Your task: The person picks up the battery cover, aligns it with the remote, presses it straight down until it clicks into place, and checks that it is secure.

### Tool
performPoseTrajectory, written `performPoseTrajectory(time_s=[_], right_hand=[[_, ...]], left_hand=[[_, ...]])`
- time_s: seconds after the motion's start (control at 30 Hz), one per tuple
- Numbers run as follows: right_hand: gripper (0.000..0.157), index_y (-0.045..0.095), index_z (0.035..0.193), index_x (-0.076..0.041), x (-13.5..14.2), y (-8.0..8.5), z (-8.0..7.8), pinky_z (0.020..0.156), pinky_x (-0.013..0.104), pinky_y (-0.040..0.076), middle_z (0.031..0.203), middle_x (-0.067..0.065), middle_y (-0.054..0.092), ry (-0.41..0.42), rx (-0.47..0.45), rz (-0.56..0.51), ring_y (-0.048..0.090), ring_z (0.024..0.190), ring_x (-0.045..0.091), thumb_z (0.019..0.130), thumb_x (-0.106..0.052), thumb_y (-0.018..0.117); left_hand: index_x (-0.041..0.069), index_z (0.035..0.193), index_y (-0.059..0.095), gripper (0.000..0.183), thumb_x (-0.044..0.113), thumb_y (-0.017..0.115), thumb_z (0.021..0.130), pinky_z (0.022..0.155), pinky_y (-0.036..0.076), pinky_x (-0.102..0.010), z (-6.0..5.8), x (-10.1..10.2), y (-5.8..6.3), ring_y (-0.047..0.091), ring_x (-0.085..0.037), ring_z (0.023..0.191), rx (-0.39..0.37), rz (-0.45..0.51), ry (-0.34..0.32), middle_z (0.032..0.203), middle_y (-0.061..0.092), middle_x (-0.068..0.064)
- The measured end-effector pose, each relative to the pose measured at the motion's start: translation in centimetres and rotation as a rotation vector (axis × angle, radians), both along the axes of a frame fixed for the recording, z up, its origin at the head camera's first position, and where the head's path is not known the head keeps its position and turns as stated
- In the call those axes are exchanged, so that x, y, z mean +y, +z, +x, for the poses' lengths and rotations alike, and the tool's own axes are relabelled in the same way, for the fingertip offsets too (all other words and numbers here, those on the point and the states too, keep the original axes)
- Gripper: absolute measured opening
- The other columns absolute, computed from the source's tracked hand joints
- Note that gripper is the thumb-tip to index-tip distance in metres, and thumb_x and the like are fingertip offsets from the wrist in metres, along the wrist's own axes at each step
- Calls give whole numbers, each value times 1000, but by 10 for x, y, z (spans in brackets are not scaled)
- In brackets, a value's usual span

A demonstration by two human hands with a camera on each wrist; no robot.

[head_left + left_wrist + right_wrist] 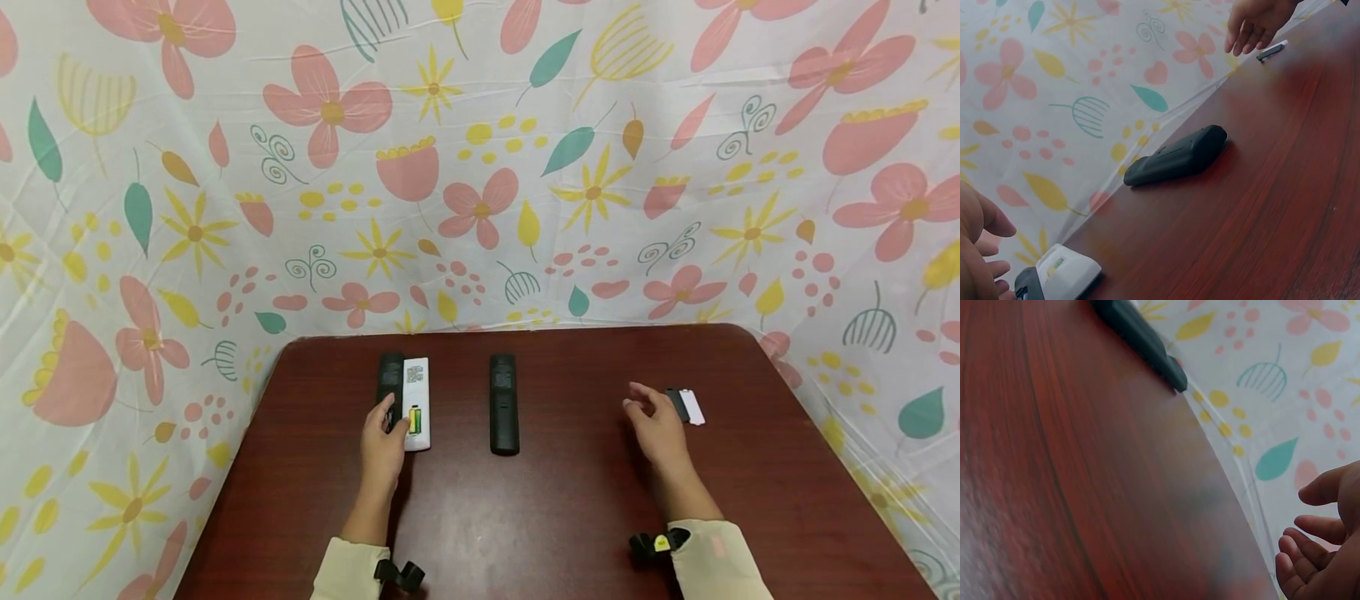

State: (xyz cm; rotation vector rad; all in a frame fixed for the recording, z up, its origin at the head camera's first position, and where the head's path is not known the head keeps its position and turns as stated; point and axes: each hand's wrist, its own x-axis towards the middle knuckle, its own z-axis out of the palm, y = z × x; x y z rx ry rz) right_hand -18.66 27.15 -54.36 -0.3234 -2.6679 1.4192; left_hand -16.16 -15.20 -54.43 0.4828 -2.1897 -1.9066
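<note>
White remote [417, 383] baring its battery bay [415, 419]

Near the surface's [480, 517] far left corner, it is lying beside a black remote [391, 375], seemingly back-up for access; the loosely spread left hand [383, 448] is arching over both, the empty right hand [660, 432] hanging relaxed beside small covers [693, 407].

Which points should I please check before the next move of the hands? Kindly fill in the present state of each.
1. Right hand holding nothing: ok, no object shows in its fingers.
2. Left black remote fully visible in the head view: not ok, the left hand covers its lower part.
3. Left hand apart from the white remote: cannot tell, the thumb overlaps its edge in the head view.
4. Middle black remote apart from both hands: ok, it lies alone between them.
5. Small black piece and small white piece lying together: ok, side by side near the right hand.
</note>
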Motion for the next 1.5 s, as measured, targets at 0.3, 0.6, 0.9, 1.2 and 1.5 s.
performPoseTrajectory(time_s=[0.3, 0.6, 0.9, 1.2, 1.5], right_hand=[[48, 48, 150, -7, 14, 1, -1, 91, 31, 42, 143, 21, 49, -24, -14, 2, 53, 126, 32, 105, -26, 51], [46, 53, 146, -6, 26, -4, -3, 81, 15, 40, 136, 21, 60, -68, -3, 22, 55, 103, 2, 103, -22, 55], [44, 54, 144, -3, 41, -10, -3, 77, 8, 39, 137, 23, 61, -94, 5, 10, 40, 85, -22, 103, -20, 55], [45, 56, 142, 0, 59, -12, -2, 79, 11, 37, 141, 23, 53, -115, 10, 74, 43, 90, -15, 101, -18, 58], [50, 51, 146, -1, 71, -13, -1, 76, 18, 39, 140, 26, 52, -140, -66, 117, 58, 109, 24, 101, -20, 58]], left_hand=[[7, 149, 49, 58, 4, 60, 93, 112, 39, -53, 1, -7, -3, 38, -39, 143, -34, -60, 21, 158, 39, -18], [4, 148, 50, 60, 2, 61, 90, 114, 37, -53, 1, -13, -9, 43, -40, 140, -20, -97, 45, 153, 44, -22], [5, 151, 46, 61, 3, 61, 92, 114, 36, -54, 2, -20, -14, 40, -42, 140, -51, -65, 57, 153, 43, -22], [2, 153, 40, 67, 3, 65, 91, 115, 38, -52, 1, -28, -21, 45, -40, 137, -48, -143, 49, 148, 46, -22], [2, 154, 38, 71, 14, 69, 91, 104, 46, -57, 1, -36, -25, 51, -42, 131, -109, -398, -23, 145, 51, -24]])
